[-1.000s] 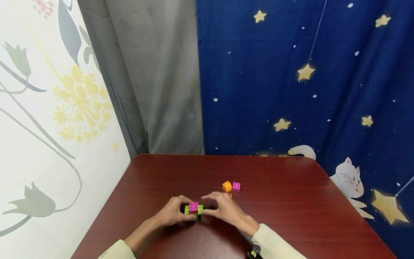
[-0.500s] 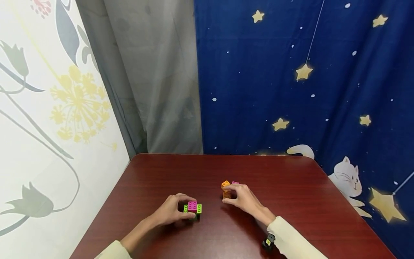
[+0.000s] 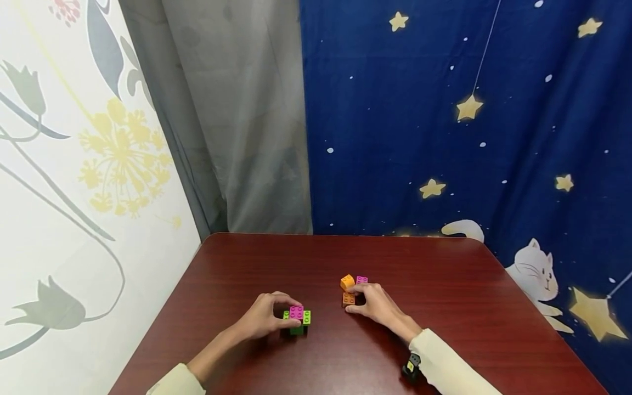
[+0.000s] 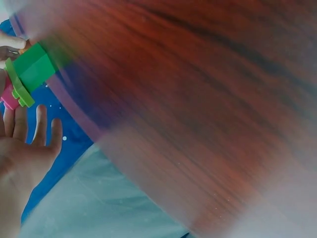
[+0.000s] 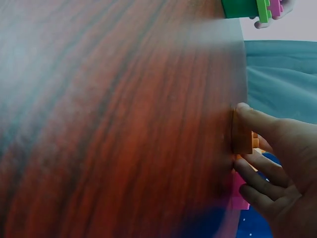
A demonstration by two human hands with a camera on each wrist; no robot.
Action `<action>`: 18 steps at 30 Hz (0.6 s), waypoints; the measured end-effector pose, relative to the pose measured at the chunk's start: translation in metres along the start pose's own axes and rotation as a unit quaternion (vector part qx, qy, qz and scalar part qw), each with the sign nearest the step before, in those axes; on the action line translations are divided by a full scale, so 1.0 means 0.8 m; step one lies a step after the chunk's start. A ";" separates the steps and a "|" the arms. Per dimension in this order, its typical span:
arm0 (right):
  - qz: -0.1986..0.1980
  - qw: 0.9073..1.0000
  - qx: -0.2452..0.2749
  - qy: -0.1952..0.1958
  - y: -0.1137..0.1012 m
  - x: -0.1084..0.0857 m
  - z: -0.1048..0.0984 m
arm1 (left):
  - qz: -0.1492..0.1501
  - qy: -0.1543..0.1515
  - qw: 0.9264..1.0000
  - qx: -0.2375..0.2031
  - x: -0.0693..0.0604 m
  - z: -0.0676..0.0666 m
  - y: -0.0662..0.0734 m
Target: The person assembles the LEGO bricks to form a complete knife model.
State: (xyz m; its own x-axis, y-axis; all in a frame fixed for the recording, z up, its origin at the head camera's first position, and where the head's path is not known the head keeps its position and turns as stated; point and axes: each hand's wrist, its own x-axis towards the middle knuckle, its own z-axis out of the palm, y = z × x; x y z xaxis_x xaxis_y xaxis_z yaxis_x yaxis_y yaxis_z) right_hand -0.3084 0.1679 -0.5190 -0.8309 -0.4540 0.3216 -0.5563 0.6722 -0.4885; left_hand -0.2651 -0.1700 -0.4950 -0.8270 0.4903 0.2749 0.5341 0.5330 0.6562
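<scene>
My left hand [image 3: 264, 316] holds a small stack of toy building bricks, its thumb in front and fingers behind. The stack has a pink brick [image 3: 296, 312] on top, a lime-green piece [image 3: 307, 317] across the middle and a dark green brick [image 4: 34, 67] below. On the right, my right hand [image 3: 379, 305] has thumb and index finger about an orange brick [image 3: 348, 299] on the table; in the right wrist view the thumb touches one side of this orange brick [image 5: 242, 133]. The other fingers lie beside a loose pink brick [image 5: 239, 191].
Just behind the gripped brick is a second orange brick [image 3: 348, 282] with a curved side. Beside it, a loose pink brick [image 3: 362, 280] is partly covered by the right hand. The brown table [image 3: 257, 263] ends at grey and blue curtains [image 3: 375, 164].
My right hand has left the stack's side and moved right to the orange brick, which it now grips. The left hand has stayed at the stack.
</scene>
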 end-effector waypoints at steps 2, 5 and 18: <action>0.002 1.000 0.000 -0.001 0.001 0.000 0.000 | 0.003 0.005 1.000 -0.012 0.000 0.002 0.000; 0.004 1.000 0.001 -0.002 0.001 0.001 -0.001 | 0.006 0.009 1.000 -0.023 0.000 0.004 -0.001; -0.047 0.999 0.028 0.001 -0.024 0.009 -0.002 | 0.008 0.013 1.000 -0.018 -0.003 0.005 -0.003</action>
State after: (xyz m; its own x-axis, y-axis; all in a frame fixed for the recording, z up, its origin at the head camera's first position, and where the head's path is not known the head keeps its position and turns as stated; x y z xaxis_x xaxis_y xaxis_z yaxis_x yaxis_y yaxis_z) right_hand -0.3042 0.1525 -0.5062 -0.7753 -0.5122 0.3695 -0.6304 0.5930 -0.5010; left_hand -0.2634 -0.1697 -0.4997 -0.8234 0.4793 0.3037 0.5407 0.5002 0.6764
